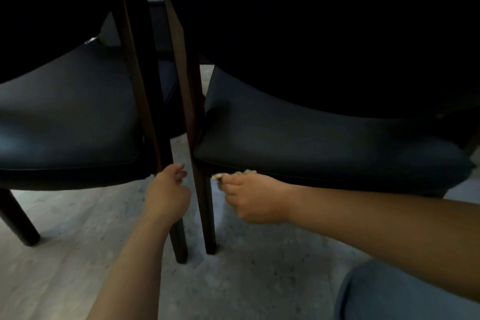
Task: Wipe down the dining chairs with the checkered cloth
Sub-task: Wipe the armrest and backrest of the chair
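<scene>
Two dark dining chairs stand side by side: the left chair [67, 117] and the right chair [311, 135], each with a black padded seat and brown wooden legs. My right hand [253, 199] grips the checkered cloth [220, 177], mostly hidden in my fist, just under the front left corner of the right chair's seat, beside its front leg [207, 210]. My left hand [167, 193] grips the left chair's front right leg [179, 241] just under its seat.
The floor [78, 254] is pale speckled stone. My knee in blue jeans [389, 293] shows at the bottom right. The chair backs rise dark at the top, with a narrow gap between the two chairs.
</scene>
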Available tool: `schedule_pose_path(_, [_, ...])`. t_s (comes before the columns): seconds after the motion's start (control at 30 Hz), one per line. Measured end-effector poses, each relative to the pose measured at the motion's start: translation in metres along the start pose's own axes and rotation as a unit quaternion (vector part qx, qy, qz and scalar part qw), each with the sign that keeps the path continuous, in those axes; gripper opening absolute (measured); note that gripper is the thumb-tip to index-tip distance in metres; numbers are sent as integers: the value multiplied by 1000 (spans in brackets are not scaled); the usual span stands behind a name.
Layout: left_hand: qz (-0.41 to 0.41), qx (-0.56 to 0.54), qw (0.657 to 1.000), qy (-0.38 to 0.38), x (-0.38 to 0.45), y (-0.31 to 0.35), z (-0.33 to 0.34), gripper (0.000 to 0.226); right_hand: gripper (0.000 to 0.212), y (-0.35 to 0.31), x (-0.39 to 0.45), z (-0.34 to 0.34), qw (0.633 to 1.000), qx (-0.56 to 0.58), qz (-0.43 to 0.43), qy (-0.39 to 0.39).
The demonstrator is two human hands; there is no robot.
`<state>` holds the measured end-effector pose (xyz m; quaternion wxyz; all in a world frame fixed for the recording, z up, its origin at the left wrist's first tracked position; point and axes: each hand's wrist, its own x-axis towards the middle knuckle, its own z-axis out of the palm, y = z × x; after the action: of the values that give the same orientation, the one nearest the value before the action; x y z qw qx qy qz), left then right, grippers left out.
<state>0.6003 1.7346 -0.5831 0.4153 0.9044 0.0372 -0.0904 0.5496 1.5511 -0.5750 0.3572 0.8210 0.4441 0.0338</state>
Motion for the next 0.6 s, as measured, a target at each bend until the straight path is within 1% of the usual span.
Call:
schedule_pose_path(0.07, [6,4,1000,2,2,-2,3,63,22,4,5,-5,1000,11,-2,6])
schedule_pose_path(0.13, [20,-5,1000,12,6,0,5,55,23,11,26,-14,1000,11,-16,21])
schedule_pose_path(0.23, [30,-63,998,12,12,4,8,44,27,16,43,-11,999,-23,-21,31])
schedule_pose_path(0.33, [48,-80,996,15,11,10,11,43,23,15,14,-1,996,-53,-33,67])
schedule_pose_path(0.43, [57,-78,995,35,6,15,16,47,32,7,-29,10,997,-30,-57,51])
schedule_pose_path(0.47, [69,-62,995,42,4,15,18,48,38,4,-42,12,998,-25,-39,51])
schedule_pose_path(0.53, [101,-38,993,51,-2,16,20,50,49,-2,-56,16,998,-24,24,61])
schedule_pose_path(0.57, [116,-39,991,53,-6,16,22,52,45,-4,-58,17,998,-15,27,59])
schedule_pose_path(0.6, [136,-33,988,59,-9,16,25,56,35,-4,-55,15,998,-14,16,56])
